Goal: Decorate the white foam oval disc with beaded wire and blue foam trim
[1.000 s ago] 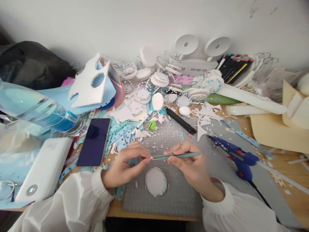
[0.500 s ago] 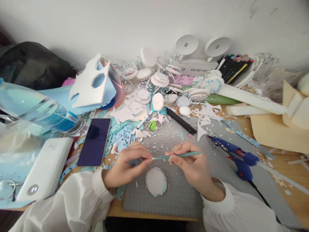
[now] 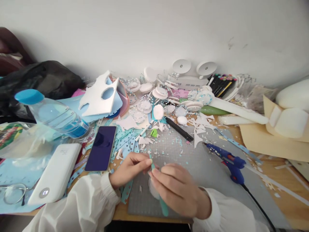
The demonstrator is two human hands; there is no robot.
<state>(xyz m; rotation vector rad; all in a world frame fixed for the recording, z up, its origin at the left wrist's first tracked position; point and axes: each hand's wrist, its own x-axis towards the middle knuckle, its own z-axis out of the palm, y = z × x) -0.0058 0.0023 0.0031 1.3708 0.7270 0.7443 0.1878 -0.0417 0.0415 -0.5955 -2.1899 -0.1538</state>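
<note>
Slim teal tweezers [image 3: 163, 206] slant between my hands, their broad end toward me. My right hand [image 3: 177, 190] is closed round their middle. At their narrow tip, the thumb and fingers of my left hand [image 3: 134, 167] are pinched together; whether a small piece is caught there I cannot make out. Under my right hand a round white disc [image 3: 154, 190] lies on the grey cutting mat [image 3: 142, 206], mostly hidden.
A blue glue gun [image 3: 227, 158] lies at right, its cord running forward. Beyond the hands are a black pen-like tool [image 3: 180, 129], foam scraps and piled white discs [image 3: 160, 91]. Left stand a phone [image 3: 100, 148], a white power bank [image 3: 56, 174] and a water bottle [image 3: 58, 116].
The tweezers have swung from lying sideways to pointing away from me. My right hand has moved left and nearer, now covering much of the disc. The camera view has tilted up.
</note>
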